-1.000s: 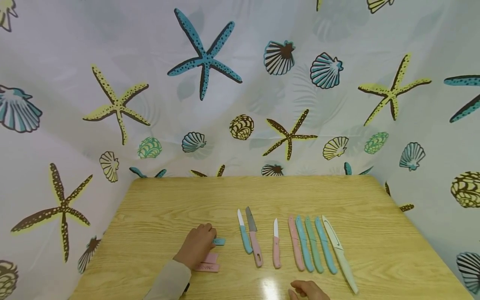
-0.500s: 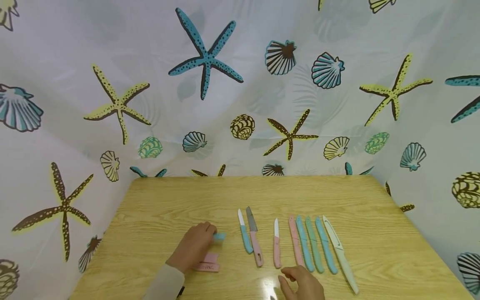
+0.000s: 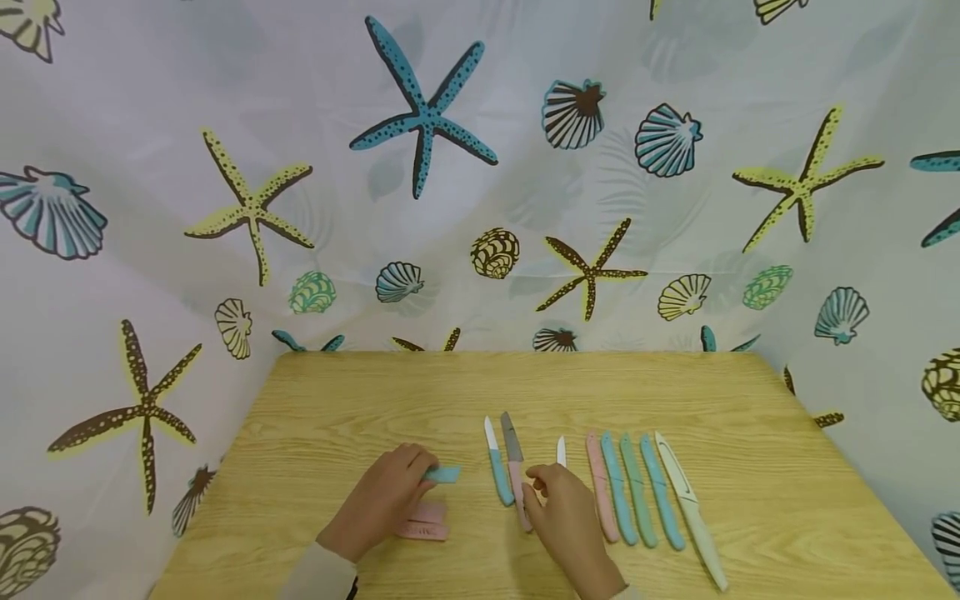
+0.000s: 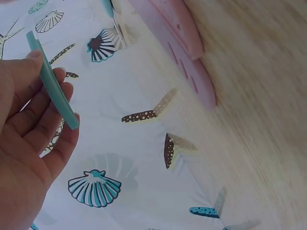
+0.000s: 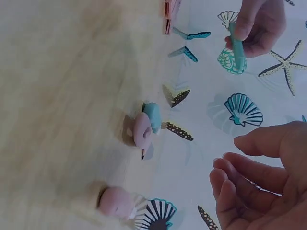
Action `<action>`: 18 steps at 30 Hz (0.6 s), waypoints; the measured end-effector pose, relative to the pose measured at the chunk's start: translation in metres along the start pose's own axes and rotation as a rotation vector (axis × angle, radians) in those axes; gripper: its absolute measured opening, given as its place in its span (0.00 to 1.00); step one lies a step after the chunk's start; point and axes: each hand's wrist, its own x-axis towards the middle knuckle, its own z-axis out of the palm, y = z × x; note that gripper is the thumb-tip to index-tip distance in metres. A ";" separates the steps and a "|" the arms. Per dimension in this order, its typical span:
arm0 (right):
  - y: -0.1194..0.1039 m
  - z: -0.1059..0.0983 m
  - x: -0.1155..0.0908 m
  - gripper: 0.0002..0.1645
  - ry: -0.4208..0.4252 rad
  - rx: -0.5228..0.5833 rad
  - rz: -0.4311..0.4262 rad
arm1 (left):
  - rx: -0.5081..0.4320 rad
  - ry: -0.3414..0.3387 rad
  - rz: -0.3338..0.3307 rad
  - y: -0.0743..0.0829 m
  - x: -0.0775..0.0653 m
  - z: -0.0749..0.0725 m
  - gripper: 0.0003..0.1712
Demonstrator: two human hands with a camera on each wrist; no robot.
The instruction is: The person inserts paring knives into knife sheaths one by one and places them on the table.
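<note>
My left hand point(image 3: 386, 496) pinches a blue knife sheath point(image 4: 53, 81) between thumb and fingers, raised off the table. Two pink sheaths point(image 3: 424, 530) lie on the table just beside that hand. My right hand point(image 3: 570, 517) is over the knives, fingers bent and apart, with nothing in its grasp. It hides the handle of a small white-bladed knife point(image 3: 561, 451); in the right wrist view a pink handle end point(image 5: 116, 202) shows there. Left of this hand lie a pink-handled knife with a grey blade point(image 3: 512, 437) and a blue-handled knife point(image 3: 499, 477) with a white blade.
Right of my right hand several covered knives lie side by side: a pink one point(image 3: 602, 492), a blue one point(image 3: 619, 492), a green one point(image 3: 639, 492) and another blue one point(image 3: 663, 492). A longer cream knife point(image 3: 701, 533) ends the row. A seashell-print cloth point(image 3: 480, 317) hangs behind the wooden table point(image 3: 360, 400).
My left hand has lifted the blue sheath from the table. My right hand has come up from the front edge, moving left and forward over the small pink-handled knife.
</note>
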 end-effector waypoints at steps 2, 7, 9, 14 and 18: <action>0.000 0.007 0.010 0.10 -0.018 -0.008 -0.005 | -0.003 0.004 0.010 0.002 -0.001 -0.002 0.15; 0.001 0.024 0.030 0.12 -0.086 -0.001 0.018 | -0.016 0.029 0.050 0.007 -0.001 -0.005 0.17; 0.001 0.031 0.036 0.13 -0.107 -0.011 0.024 | -0.015 0.034 0.053 0.009 -0.001 -0.006 0.18; 0.000 0.050 0.044 0.15 -0.115 -0.066 0.022 | 0.002 0.027 0.046 0.010 -0.002 -0.010 0.16; -0.001 0.060 0.048 0.18 -0.115 -0.061 0.037 | 0.011 0.025 0.048 0.008 -0.004 -0.011 0.16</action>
